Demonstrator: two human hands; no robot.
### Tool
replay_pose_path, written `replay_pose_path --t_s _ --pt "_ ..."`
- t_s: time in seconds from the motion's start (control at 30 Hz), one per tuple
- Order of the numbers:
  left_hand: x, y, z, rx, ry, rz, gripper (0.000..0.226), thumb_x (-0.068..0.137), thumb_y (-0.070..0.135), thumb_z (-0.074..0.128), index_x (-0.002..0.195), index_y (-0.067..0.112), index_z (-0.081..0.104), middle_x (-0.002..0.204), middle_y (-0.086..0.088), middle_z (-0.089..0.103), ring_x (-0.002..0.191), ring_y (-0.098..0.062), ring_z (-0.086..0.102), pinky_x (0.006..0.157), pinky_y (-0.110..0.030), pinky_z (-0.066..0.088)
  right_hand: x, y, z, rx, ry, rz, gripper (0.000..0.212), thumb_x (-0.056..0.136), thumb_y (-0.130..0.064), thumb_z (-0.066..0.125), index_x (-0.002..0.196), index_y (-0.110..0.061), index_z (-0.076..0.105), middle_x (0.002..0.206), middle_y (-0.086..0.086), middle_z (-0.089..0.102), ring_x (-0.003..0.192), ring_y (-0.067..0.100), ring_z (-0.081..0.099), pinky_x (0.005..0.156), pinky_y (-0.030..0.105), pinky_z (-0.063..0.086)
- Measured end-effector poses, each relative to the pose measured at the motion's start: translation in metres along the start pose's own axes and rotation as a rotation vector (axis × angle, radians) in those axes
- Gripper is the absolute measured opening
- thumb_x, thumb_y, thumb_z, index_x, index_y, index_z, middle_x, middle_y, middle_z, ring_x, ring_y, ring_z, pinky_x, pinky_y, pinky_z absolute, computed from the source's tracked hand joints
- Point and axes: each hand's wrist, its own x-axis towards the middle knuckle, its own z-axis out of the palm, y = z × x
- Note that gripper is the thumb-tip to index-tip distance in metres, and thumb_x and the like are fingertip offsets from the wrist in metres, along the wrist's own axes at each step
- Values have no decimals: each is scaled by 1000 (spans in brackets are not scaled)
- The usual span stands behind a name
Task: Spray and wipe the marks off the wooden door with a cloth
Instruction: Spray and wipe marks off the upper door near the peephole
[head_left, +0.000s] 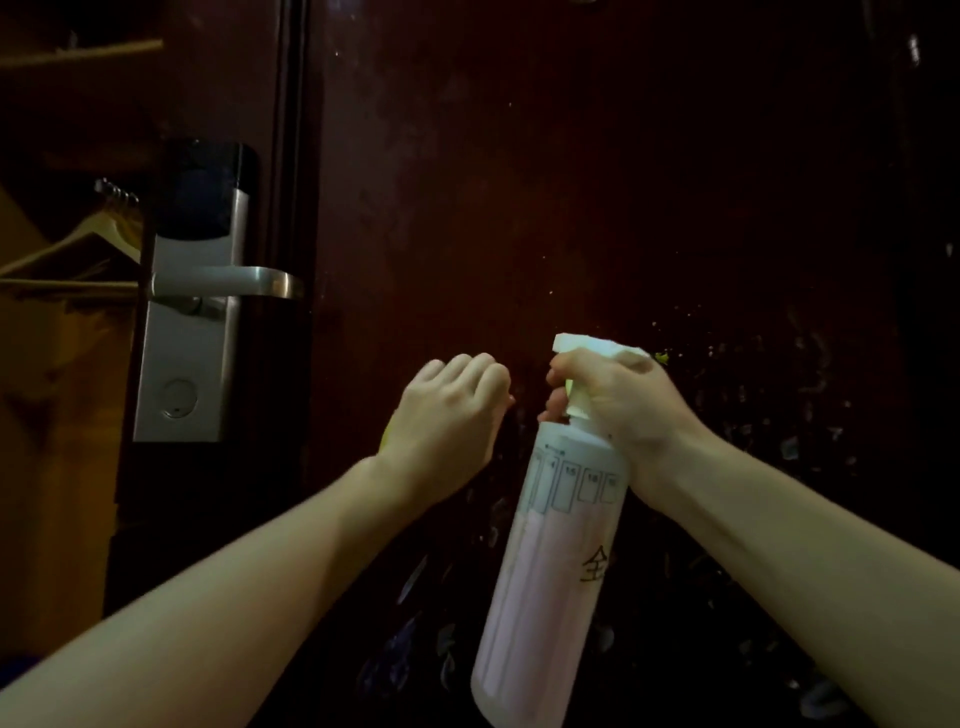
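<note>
Dim light. Right hand (608, 400) gripped the spray bottle (550, 566) at its neck, fingers curled round the trigger, likely ready to squeeze. Bottle sat at about 5 o'clock in the view, close before the wooden door (597, 182); long axis near upright, base tilted toward 7 o'clock, white nozzle toward the door panel. Pale marks (789, 447) scattered at 3 to 5 o'clock. Left hand (452, 410) was curled, knuckles up, near the door; a yellow sliver beneath may be the cloth, uncertain. Metal lever handle (228, 283) at 9 o'clock.
</note>
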Motion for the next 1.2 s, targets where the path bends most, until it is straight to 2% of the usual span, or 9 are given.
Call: replay_pose_path --t_s 0.17,0.37,0.53,0.7,0.77,0.9,1.0,1.1,1.2 --pt "35 -13 -2 50 83 -95 8 93 16 51 88 10 51 80 -7 58 68 -27 55 59 -35 38 -3 0 -14 76 -10 -6 17 89 -16 62 98 -2 64 77 10 66 69 20 65 61 31 56" --pt "108 -31 7 73 135 -256 14 96 19 47 100 7 53 95 -7 62 86 -28 60 71 -37 40 -1 0 -18 132 -17 -20 7 87 -10 57 82 -6 59 62 5 58 52 13 56 56 30 52" --pt "96 -25 8 37 67 111 10 93 21 53 93 10 52 86 -4 61 77 -25 60 66 -34 39 2 -4 -20 190 -65 -34 14 90 -16 59 98 -4 62 79 8 62 66 16 62 61 30 56" --pt "74 -18 5 25 -36 421 9 94 20 50 90 12 48 84 -2 59 68 -19 55 62 -30 40 1 -3 -26 146 -13 -48 11 88 -10 57 77 -7 58 59 3 56 51 12 54 55 30 50" --pt "74 -17 7 29 30 345 9 93 18 52 88 11 49 82 -4 58 67 -20 55 60 -32 41 1 -2 -29 138 -7 -37 11 88 -12 58 78 -8 59 56 2 56 51 13 55 57 31 52" --pt "95 -20 9 6 211 -95 11 94 17 51 90 7 53 84 -7 59 73 -27 57 64 -35 38 1 -8 -37 228 -8 -34 19 89 -19 62 101 -5 62 78 7 63 64 15 62 60 29 57" --pt "124 -26 11 32 226 -291 15 97 20 46 98 7 53 92 -7 61 82 -27 58 71 -38 41 2 -14 -40 221 49 -46 13 89 -17 62 95 -6 63 74 7 65 62 14 63 61 31 56" --pt "133 -25 12 38 140 -112 15 96 22 49 98 9 54 93 -6 62 85 -27 61 73 -38 42 4 -13 -43 241 112 -73 9 88 -11 60 79 -9 60 59 1 61 53 11 58 55 30 51" --pt "112 -12 10 -15 7 230 12 94 25 51 93 13 53 86 -1 61 77 -21 59 68 -31 38 3 -10 -46 223 84 -66 5 88 -12 60 87 -8 60 63 1 61 52 10 58 52 28 52"
